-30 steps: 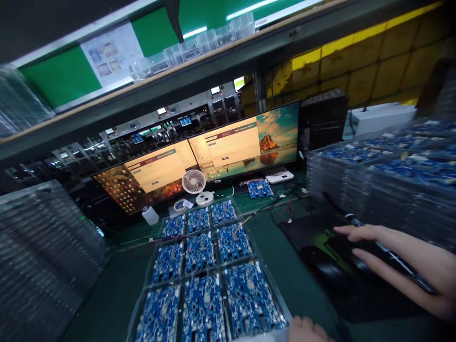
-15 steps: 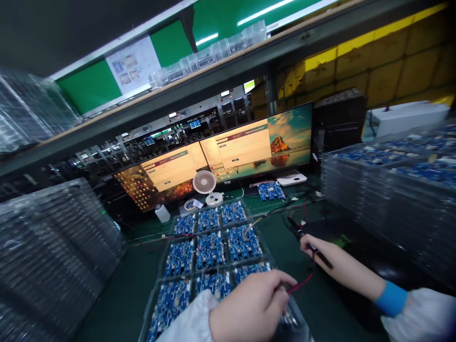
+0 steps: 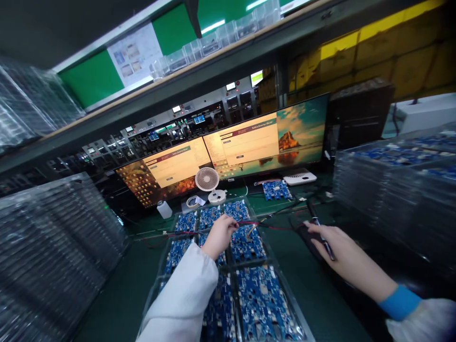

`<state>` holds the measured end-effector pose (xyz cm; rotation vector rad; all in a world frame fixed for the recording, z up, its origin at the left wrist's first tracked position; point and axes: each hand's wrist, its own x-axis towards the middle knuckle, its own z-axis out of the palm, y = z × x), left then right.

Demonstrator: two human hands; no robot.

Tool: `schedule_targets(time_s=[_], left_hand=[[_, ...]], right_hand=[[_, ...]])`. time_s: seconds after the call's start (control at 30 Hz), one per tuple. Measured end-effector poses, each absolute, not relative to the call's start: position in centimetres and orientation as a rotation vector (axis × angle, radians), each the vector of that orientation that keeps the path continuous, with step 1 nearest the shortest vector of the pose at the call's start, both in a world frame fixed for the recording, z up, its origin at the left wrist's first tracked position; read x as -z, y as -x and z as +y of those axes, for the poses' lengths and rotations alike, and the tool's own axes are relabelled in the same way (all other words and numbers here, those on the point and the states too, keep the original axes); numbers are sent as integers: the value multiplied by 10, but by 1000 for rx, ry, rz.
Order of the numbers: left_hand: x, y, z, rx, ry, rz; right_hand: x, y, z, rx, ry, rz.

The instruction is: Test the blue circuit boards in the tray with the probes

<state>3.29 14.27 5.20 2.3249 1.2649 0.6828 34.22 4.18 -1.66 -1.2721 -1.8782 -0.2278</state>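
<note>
A clear tray (image 3: 289, 304) holding several blue circuit boards (image 3: 261, 299) lies on the green bench in front of me. My left hand (image 3: 220, 234) reaches over the tray's middle rows and pinches a thin red wire (image 3: 253, 223) above a board. To the right, my right hand (image 3: 329, 244) grips a black pen-like probe (image 3: 319, 228) and rests on a black mouse pad beside the tray. The red wire runs from the left hand toward the right hand.
Two monitors (image 3: 249, 142) stand behind the tray, with a small white fan (image 3: 207, 180), a tape roll (image 3: 193, 202) and a white bottle (image 3: 164, 209) before them. A loose blue board (image 3: 276, 189) lies further back. Stacks of clear trays (image 3: 46, 256) rise at left, and trays with boards (image 3: 392, 190) at right.
My left hand has moved from the tray's near edge forward to the middle boards, carrying the red wire. My right hand came off the mouse, took up the probe, and stays beside the tray.
</note>
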Motion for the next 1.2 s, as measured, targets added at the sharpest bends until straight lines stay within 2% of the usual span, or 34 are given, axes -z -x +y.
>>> schedule_targets(time_s=[0.13, 0.37, 0.63, 0.9, 1.03, 1.2], left_hand=[[-41, -37, 166, -714, -2114, 1335], [-22, -31, 194, -653, -2133, 1398], [-12, -30, 199, -629, -2148, 1315], [-53, -38, 164, -634, -2210, 1055], [-78, -47, 141, -608, -2328, 815], [-86, -41, 143, -622, -2405, 1025]], right_hand=[[18, -310, 34, 275, 1136, -1954], [36, -251, 28, 152, 944, -2341], [49, -248, 45, 69, 995, -2181], [62, -275, 75, 35, 1320, -1777], [59, -293, 87, -70, 1459, -1827], [55, -331, 78, -205, 1642, -2036]])
